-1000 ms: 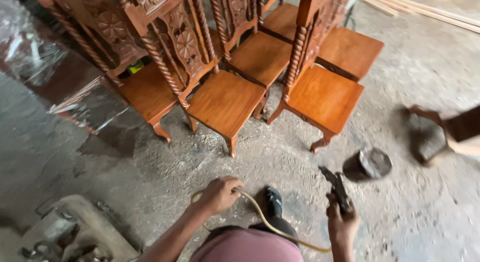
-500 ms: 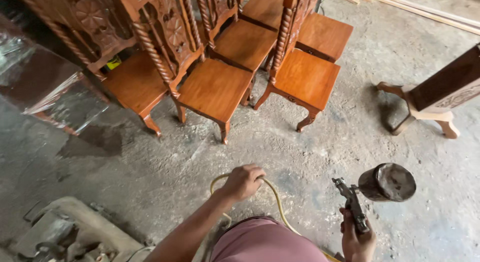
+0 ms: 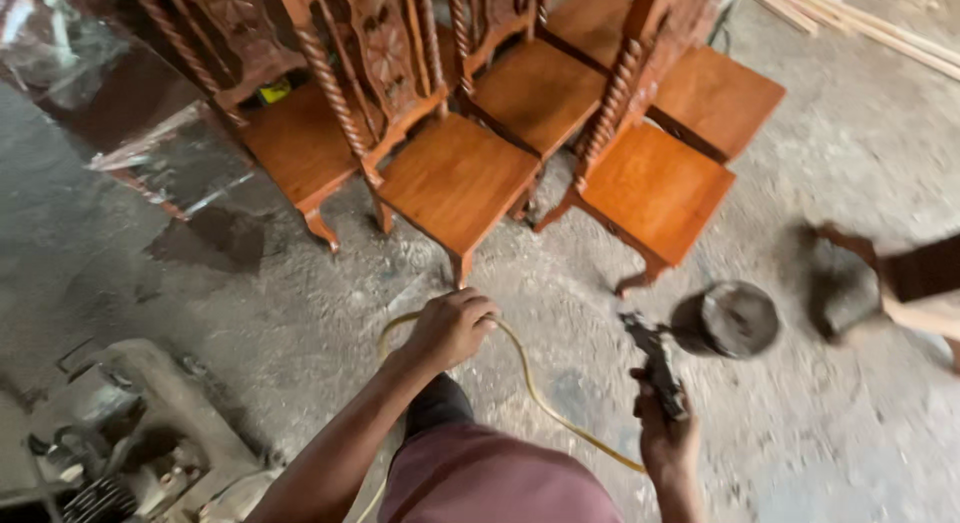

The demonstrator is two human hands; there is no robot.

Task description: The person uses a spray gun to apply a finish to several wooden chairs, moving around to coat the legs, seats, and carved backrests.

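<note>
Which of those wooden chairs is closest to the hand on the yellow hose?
The middle front chair, whose seat corner and leg sit just above the left hand gripping the hose. The other chairs stand farther back or off to the sides.

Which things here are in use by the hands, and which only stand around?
In use:
- left hand gripping yellow hose
- right hand holding dark tool

Standing around:
- carved wooden chairs
- round tin
- grey machine
- wood strips

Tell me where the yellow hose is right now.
In the head view the yellow hose lies on the concrete floor at lower centre, gripped by the left hand and curving toward the right hand, which holds a dark tool.
</note>
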